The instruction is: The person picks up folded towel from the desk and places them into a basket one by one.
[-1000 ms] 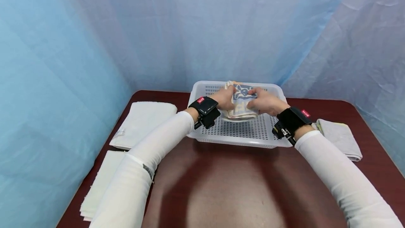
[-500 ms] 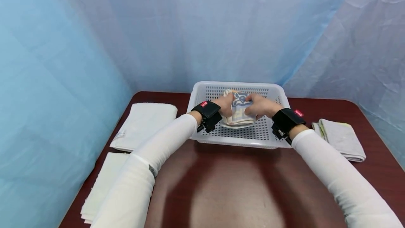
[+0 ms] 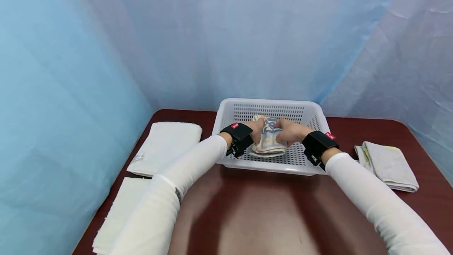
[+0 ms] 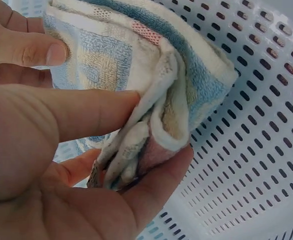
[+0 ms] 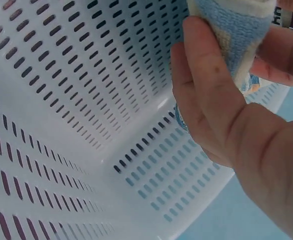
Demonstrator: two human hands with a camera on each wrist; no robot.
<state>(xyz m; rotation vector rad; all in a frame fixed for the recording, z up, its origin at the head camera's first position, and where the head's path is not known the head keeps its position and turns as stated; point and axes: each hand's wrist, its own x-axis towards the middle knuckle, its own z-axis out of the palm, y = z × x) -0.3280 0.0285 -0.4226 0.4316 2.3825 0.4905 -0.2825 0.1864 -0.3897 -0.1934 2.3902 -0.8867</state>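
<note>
A folded towel (image 3: 270, 141) with a blue, cream and beige pattern is inside the white perforated plastic basket (image 3: 270, 167) in the head view. My left hand (image 3: 257, 128) grips its left side. In the left wrist view the thumb of that hand (image 4: 31, 150) lies on top of the folded layers of the towel (image 4: 101, 60), with fingers curled underneath. The right hand (image 3: 291, 131) holds the opposite side. The right wrist view shows the right hand's (image 5: 231, 110) fingers around the towel's edge (image 5: 234, 30), above the slotted floor of the basket (image 5: 106, 100).
Folded white towels (image 3: 173, 141) lie left of the basket, with a pale greenish-white stack (image 3: 120, 211) nearer, partly behind the left sleeve. A folded greyish towel (image 3: 391, 166) lies on the right of the dark red-brown table (image 3: 262, 215). Blue fabric (image 3: 226, 38) hangs behind and left.
Both hands have lowered the folded towel from about the basket's back rim down into the basket, keeping hold of it. The head view has tilted slightly upward.
</note>
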